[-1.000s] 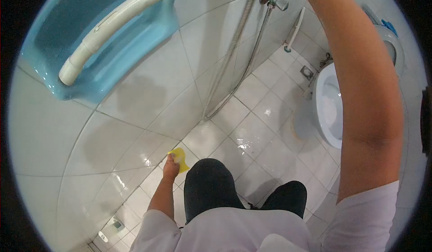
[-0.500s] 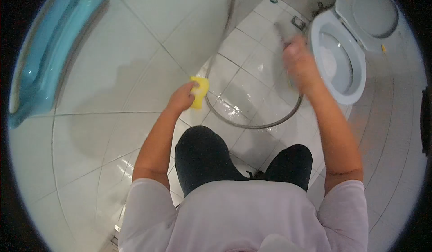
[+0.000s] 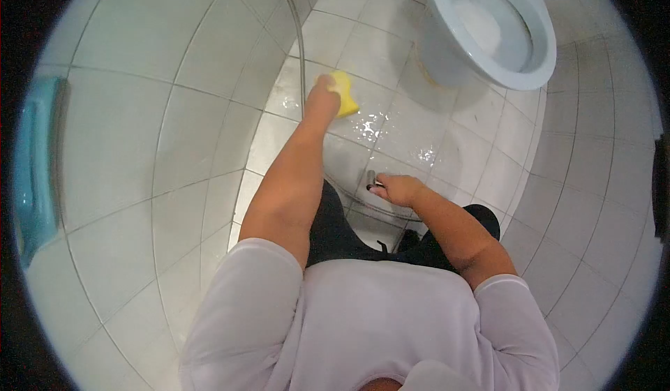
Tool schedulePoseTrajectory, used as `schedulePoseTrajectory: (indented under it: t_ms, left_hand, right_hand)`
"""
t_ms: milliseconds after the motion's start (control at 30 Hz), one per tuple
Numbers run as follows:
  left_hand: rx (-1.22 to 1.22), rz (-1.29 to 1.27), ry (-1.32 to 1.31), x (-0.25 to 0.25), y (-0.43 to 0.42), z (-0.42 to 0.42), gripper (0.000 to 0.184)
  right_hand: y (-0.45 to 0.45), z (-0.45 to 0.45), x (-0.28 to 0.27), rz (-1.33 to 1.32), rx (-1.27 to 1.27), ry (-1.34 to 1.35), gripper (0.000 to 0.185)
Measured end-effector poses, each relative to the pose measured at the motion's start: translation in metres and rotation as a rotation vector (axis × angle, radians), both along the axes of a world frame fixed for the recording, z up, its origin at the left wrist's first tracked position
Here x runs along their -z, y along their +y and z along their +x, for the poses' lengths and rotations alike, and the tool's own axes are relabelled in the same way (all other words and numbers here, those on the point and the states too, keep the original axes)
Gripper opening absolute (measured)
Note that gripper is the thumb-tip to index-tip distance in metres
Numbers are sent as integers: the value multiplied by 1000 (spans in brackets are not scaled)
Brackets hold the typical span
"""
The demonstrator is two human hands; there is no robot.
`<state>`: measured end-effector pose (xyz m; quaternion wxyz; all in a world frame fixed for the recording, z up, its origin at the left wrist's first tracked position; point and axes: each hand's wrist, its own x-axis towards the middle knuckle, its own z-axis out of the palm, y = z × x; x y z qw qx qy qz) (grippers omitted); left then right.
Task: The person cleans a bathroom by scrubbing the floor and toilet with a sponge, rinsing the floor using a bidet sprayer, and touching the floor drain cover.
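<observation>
Yellow sponge (image 3: 345,96) now nearer toilet (image 3: 460,42)

From the yellow wavy-edged sponge (image 3: 346,98) in the left hand (image 3: 324,98), the pale oval ceramic toilet (image 3: 522,79) is at two o'clock. The right hand's (image 3: 400,189) grey cylindrical handle (image 3: 371,177) is toward five.

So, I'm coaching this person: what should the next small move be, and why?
Probably sweep the yellow sponge over the floor tiles to its right: the left hand grips it, the tiles there glint as if wet, and the right hand holds the hand sprayer apart, nearer the body.
</observation>
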<state>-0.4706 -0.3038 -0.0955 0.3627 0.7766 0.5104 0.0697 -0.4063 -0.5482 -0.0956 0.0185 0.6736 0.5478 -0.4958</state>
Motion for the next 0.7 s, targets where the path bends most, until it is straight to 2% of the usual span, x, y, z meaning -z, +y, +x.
schedulePoseTrajectory:
  t_ms: [33, 167, 233, 333, 433, 633, 700]
  left_hand:
    - [-13, -38, 73, 8, -1, -2, 37]
    - [-25, 19, 59, 24, 18, 2, 37]
    - [-121, -7, -66, 21, 18, 1, 36]
    - [-248, -17, -158, 16, 26, -22, 35]
    - [-331, -66, -215, 11, 29, -25, 32]
    - [-238, -12, -248, 59, 37, -13, 30]
    - [-284, -76, -225, 29, 26, -8, 31]
  right_hand:
    - [-7, -1, 5, 29, -5, 31, 48]
    - [-22, -2, 14, -39, -16, 6, 46]
    - [-26, -2, 30, 171, -12, 5, 42]
    - [-5, -21, 29, 65, -112, -27, 42]
    - [7, -34, 34, 162, -82, 63, 44]
    - [40, -53, 28, 78, 36, 30, 45]
    - [48, -54, 24, 115, 51, 28, 45]
